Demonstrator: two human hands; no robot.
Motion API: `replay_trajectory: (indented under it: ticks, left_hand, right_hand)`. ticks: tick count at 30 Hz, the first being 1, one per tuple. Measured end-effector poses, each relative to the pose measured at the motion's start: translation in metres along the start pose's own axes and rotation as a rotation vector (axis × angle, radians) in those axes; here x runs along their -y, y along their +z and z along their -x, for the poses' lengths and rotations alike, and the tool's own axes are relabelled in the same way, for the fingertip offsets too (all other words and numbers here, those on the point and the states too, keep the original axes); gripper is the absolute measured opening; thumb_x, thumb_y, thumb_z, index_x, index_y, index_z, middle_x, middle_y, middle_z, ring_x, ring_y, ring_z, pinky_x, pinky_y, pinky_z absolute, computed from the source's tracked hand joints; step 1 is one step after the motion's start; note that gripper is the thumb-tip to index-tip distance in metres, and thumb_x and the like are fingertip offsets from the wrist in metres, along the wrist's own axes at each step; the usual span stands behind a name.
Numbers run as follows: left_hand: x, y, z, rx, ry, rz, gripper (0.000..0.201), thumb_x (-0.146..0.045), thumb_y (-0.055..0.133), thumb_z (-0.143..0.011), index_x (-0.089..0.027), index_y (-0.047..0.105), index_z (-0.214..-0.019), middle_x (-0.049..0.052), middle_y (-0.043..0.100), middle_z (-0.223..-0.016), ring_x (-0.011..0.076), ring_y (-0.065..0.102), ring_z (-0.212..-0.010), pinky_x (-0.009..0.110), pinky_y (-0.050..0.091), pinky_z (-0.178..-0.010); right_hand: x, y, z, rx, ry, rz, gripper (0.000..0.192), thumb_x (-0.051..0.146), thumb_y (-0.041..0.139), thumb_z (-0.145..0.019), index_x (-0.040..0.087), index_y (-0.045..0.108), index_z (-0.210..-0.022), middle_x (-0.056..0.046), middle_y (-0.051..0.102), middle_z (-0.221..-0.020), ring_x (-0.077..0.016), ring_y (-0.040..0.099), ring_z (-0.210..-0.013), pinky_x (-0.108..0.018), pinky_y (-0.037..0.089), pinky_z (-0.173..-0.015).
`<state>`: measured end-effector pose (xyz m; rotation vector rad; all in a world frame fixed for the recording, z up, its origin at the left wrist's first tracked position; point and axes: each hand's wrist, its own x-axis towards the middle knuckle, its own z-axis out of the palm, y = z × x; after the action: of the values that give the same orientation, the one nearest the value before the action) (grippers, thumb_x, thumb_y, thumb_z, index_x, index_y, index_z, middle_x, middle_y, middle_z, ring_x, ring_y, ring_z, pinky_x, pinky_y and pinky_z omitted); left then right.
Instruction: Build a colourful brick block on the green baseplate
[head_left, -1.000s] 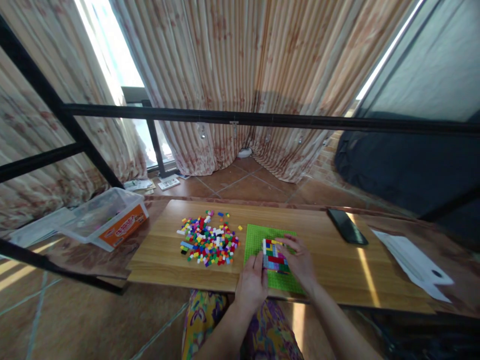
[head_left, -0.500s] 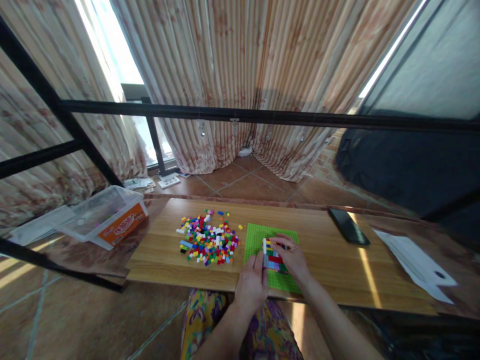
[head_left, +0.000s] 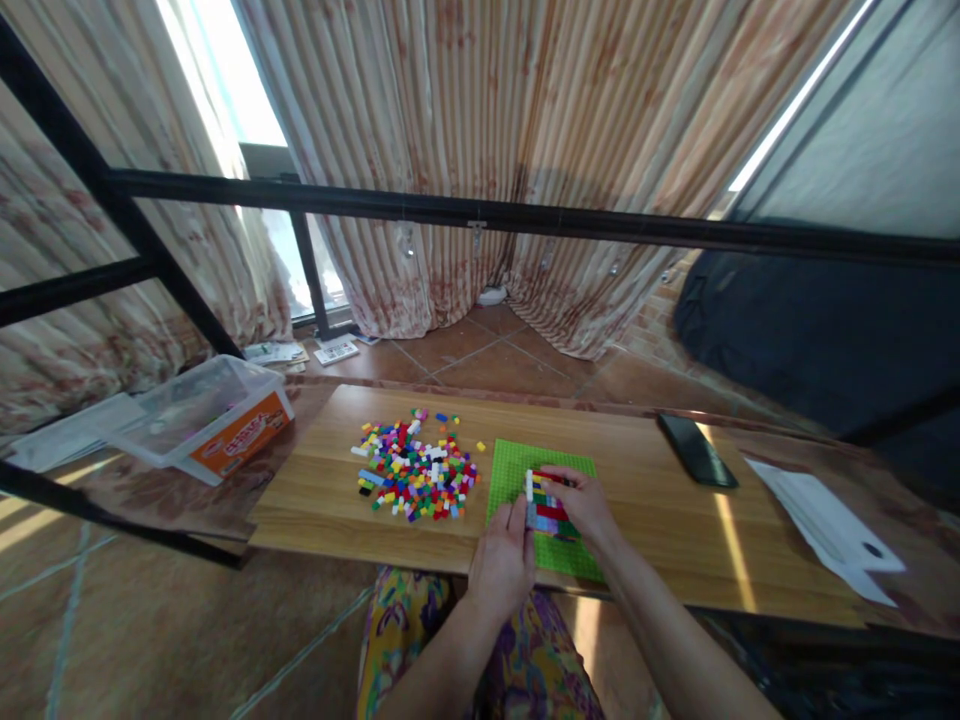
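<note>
While flanked by both hands, sits on the near half of the green baseplate [head_left: 517,470]: a small multicoloured brick block [head_left: 547,510], several layers of red, blue, white and yellow, its long axis running roughly near-to-far. Held on its left face by the left hand [head_left: 504,560], fingers curled together and pressed against that side, thumb hidden from view. Covered along its right and far edge by the right hand [head_left: 585,505], fingers bent over the top and closed toward what looks like a red piece at the far end; whether that piece is pinched or only pressed, too small to tell. Equally close, then, both hands: left touching from the near-left, right touching from the right and above, block squarely between. Lying well to the left on the wooden board [head_left: 330,500], apart from either hand: a loose pile of bricks [head_left: 416,475], nearer the left hand than the right. Farther left, off the board: a clear plastic tub [head_left: 202,415]. Far right: a dark phone [head_left: 696,450] and a white sheet [head_left: 825,525].
</note>
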<state>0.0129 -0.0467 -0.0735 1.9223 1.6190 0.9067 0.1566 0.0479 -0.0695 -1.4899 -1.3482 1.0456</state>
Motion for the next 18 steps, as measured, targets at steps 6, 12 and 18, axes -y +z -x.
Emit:
replay_trajectory:
  ticks: [6, 12, 18]
  left_hand:
    - [0.001, 0.001, 0.000, 0.001, -0.001, -0.023, 0.051, -0.022, 0.038, -0.091, -0.017, 0.036, -0.141, 0.012, 0.056, -0.113, 0.0234, 0.055, -0.101, 0.040, 0.048, -0.093]
    - [0.002, 0.001, -0.001, 0.008, 0.016, -0.013, 0.052, -0.023, 0.039, -0.091, -0.017, 0.036, -0.142, 0.012, 0.055, -0.114, 0.0236, 0.055, -0.101, 0.039, 0.048, -0.093]
    - [0.001, -0.002, -0.001, 0.015, 0.011, -0.007, 0.052, -0.025, 0.039, -0.090, -0.016, 0.037, -0.141, 0.013, 0.055, -0.116, 0.0247, 0.054, -0.103, 0.040, 0.047, -0.096]
  right_hand:
    - [0.007, 0.002, 0.002, -0.022, 0.066, -0.054, 0.033, 0.040, 0.072, -0.058, 0.019, 0.076, -0.083, -0.006, 0.074, -0.083, -0.0186, 0.065, -0.071, -0.032, 0.052, -0.067]
    - [0.010, -0.005, 0.005, 0.034, 0.069, -0.124, 0.039, 0.043, 0.077, -0.054, 0.020, 0.075, -0.086, -0.004, 0.074, -0.084, -0.0181, 0.065, -0.070, -0.032, 0.052, -0.067]
    - [0.019, -0.025, -0.009, -0.072, 0.051, -0.292, 0.044, 0.051, 0.077, -0.054, 0.019, 0.073, -0.085, -0.005, 0.074, -0.083, -0.0195, 0.066, -0.076, -0.033, 0.052, -0.073]
